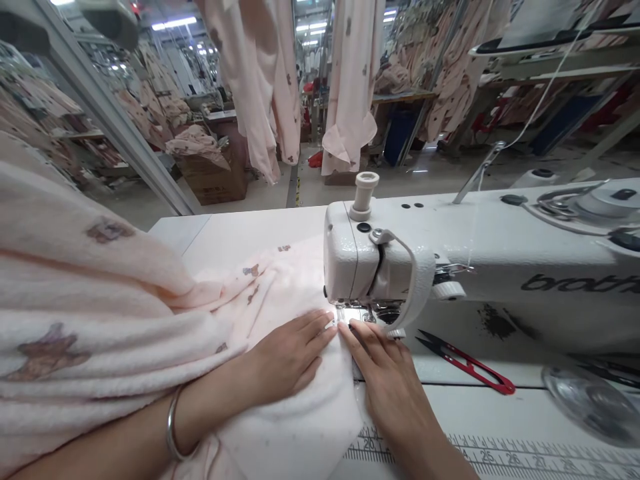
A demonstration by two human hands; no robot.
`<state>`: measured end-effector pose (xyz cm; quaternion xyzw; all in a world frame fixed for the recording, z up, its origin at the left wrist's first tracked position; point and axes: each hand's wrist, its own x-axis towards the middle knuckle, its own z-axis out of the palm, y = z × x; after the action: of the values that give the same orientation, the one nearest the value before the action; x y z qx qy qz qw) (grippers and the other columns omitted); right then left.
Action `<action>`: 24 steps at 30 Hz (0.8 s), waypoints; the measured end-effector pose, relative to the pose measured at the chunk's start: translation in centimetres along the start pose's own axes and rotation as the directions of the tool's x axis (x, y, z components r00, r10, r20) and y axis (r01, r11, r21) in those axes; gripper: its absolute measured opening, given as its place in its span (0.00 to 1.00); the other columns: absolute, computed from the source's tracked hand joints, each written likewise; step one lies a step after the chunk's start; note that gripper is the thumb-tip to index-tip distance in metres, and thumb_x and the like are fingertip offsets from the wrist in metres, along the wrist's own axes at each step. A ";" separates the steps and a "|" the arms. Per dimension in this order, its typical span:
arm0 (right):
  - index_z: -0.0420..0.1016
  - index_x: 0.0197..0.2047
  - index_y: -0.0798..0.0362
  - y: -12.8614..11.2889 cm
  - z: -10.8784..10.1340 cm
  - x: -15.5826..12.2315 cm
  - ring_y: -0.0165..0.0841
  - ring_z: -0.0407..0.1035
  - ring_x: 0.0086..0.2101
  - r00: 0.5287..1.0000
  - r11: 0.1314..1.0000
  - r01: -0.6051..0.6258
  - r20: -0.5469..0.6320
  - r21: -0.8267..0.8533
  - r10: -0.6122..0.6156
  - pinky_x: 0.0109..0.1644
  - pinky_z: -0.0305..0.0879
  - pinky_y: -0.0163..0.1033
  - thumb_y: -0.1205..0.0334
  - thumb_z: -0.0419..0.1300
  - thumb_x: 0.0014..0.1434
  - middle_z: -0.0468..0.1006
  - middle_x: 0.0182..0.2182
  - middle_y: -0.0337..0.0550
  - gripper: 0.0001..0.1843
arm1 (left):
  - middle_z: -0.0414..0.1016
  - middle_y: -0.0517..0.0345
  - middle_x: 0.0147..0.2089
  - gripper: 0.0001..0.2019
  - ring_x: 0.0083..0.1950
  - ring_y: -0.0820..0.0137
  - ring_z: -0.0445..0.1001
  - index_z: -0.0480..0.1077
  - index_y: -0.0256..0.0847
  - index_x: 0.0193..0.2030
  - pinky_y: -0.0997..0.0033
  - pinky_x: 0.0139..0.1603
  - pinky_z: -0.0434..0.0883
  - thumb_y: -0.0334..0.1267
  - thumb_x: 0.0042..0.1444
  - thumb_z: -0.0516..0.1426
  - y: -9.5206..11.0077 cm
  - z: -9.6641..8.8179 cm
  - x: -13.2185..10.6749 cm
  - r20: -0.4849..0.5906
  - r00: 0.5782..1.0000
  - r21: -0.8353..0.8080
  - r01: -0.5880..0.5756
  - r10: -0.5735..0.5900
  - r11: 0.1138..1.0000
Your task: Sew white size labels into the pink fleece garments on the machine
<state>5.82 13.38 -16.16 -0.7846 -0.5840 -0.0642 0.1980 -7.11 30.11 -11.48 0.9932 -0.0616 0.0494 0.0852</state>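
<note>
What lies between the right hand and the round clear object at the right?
In the head view, red snips lie there, on the white tabletop between the right hand and the object.

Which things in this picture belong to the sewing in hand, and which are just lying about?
In hand:
- pale pink, fleecy fabric with brown bear prints, under the left hand
- white sewing machine, the right hand at its needle area

Lying about, seemingly:
- red-handled, black-bladed snips, untouched
- brown cardboard box behind, on the floor
</note>
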 end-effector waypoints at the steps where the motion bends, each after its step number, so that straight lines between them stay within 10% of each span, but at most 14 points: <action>1: 0.59 0.64 0.52 0.1 0.0 0.0 0.41 0.55 0.54 1.000 1.000 0.003 0.005 0.004 -0.003 0.55 0.53 0.47 0.84 0.41 0.57 0.67 0.56 0.46 0.35 | 0.57 0.37 0.65 0.25 0.68 0.56 0.55 0.53 0.30 0.65 0.53 0.67 0.60 0.32 0.62 0.49 0.0 0.1 0.0 -0.003 1.000 0.000 -0.001 0.001 1.000; 24: 0.58 0.63 0.58 -0.6 -0.6 -1.2 0.42 0.53 0.60 0.997 0.998 0.042 -0.067 -0.051 -0.045 0.58 0.62 0.51 0.87 0.38 0.52 0.63 0.58 0.50 0.37 | 0.63 0.42 0.60 0.20 0.64 0.60 0.61 0.56 0.32 0.61 0.55 0.66 0.63 0.32 0.63 0.48 -2.0 0.5 1.0 -0.102 0.994 -0.022 -0.029 0.027 0.999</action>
<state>4.94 12.20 -15.83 -0.7738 -0.5921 -0.1096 0.1967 -5.86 31.89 -12.15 0.9874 -0.0717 0.1003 0.0990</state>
